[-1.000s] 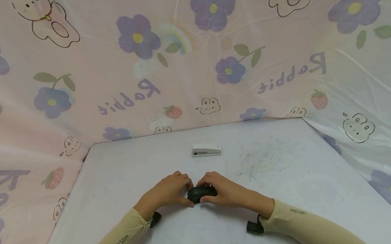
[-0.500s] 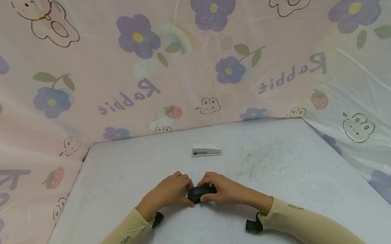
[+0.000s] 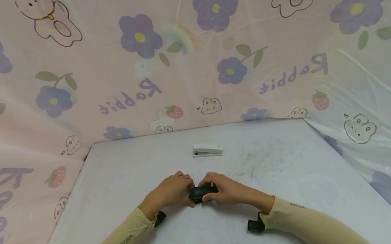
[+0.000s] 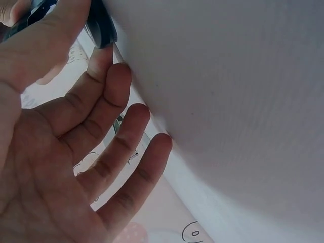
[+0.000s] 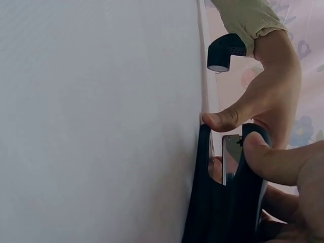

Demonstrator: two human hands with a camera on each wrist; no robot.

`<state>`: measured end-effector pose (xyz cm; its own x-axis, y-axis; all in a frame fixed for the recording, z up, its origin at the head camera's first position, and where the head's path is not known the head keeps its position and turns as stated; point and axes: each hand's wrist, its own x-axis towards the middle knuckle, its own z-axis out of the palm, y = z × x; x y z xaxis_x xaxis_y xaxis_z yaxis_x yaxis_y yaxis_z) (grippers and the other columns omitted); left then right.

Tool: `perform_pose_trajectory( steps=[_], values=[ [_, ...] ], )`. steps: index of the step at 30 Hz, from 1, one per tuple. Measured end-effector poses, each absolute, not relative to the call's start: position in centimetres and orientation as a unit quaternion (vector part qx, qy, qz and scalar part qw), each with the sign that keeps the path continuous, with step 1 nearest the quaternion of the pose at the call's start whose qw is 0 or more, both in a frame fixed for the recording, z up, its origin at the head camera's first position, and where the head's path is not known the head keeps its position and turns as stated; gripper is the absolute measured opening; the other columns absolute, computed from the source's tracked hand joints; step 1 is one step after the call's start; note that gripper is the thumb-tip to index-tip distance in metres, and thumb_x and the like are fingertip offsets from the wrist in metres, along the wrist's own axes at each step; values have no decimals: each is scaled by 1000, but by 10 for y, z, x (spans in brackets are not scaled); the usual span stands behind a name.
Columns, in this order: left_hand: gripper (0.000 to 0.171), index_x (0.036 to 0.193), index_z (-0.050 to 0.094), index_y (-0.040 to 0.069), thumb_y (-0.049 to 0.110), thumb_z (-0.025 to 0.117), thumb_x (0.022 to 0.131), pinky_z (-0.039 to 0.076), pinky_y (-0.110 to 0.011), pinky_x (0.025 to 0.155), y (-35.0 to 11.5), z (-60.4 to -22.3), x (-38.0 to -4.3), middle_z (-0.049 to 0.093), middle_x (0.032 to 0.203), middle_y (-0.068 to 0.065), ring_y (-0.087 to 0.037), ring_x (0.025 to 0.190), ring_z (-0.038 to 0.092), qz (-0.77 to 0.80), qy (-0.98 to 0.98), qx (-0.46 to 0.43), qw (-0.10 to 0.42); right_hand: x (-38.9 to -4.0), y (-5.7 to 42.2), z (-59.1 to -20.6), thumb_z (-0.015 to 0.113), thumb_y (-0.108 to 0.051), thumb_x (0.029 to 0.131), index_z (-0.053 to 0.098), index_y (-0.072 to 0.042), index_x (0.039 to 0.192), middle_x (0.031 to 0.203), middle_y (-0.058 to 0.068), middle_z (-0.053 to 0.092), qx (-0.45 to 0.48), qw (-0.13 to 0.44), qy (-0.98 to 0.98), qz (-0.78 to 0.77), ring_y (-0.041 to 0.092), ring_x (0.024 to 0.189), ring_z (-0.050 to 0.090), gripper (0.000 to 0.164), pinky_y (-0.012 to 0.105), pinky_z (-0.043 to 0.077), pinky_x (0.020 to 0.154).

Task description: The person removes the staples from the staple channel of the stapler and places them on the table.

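A black stapler point(image 3: 199, 193) sits low at the table's middle, between both hands. My right hand point(image 3: 225, 190) grips its right part, the thumb point(image 5: 259, 152) pressing the upper arm while the fingers wrap the far side. At the stapler's left end, my left hand point(image 3: 173, 190) pinches the tip with thumb and index finger. Its other fingers point(image 4: 134, 174) spread loosely, tips right at the tabletop. In the right wrist view a gap shows between the black base and upper arm, with the metal staple channel point(image 5: 231, 157) inside. The stapler's rear is hidden by my right hand.
A white stapler point(image 3: 207, 150) lies farther back on the white table point(image 3: 132, 159). Faint coloured stains point(image 3: 264, 158) mark the surface to its right. A patterned cloth point(image 3: 190, 71) hangs behind the table and along its sides. Black wrist cameras point(image 3: 256, 225) protrude below the sleeves.
The right thumb has shifted slightly higher on the black stapler. Both hands otherwise keep their places, and the white stapler has not moved.
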<state>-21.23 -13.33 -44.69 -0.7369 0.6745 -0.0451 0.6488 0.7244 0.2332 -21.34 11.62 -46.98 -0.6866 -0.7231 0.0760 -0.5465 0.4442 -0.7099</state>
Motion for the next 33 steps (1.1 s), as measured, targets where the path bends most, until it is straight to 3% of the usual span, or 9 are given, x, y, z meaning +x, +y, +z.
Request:
perform_pose_trajectory(
  steps=[17, 22, 33],
  values=[
    [44, 104, 73, 15, 41, 98, 78, 53, -36, 83, -128, -449, -213, 59, 93, 9, -17, 101, 58, 73, 936, 338, 67, -216, 129, -471, 79, -27, 100, 69, -15, 130, 119, -5, 66, -372, 117, 820, -419, 11, 105, 61, 34, 38, 50, 96],
    [43, 104, 73, 14, 40, 97, 79, 54, -37, 84, -128, -449, -212, 59, 93, 8, -17, 99, 57, 79, 936, 338, 62, -218, 131, -468, 81, -29, 99, 68, -17, 129, 119, -5, 66, -395, 98, 816, -412, 10, 104, 61, 35, 36, 50, 95],
    [40, 93, 66, 20, 42, 96, 79, 54, -36, 81, -130, -451, -209, 57, 92, 10, -18, 100, 57, 77, 935, 343, 54, -217, 151, -453, 84, -17, 96, 66, -19, 125, 116, -7, 67, -443, 23, 800, -404, 11, 100, 61, 34, 38, 55, 89]
  ],
)
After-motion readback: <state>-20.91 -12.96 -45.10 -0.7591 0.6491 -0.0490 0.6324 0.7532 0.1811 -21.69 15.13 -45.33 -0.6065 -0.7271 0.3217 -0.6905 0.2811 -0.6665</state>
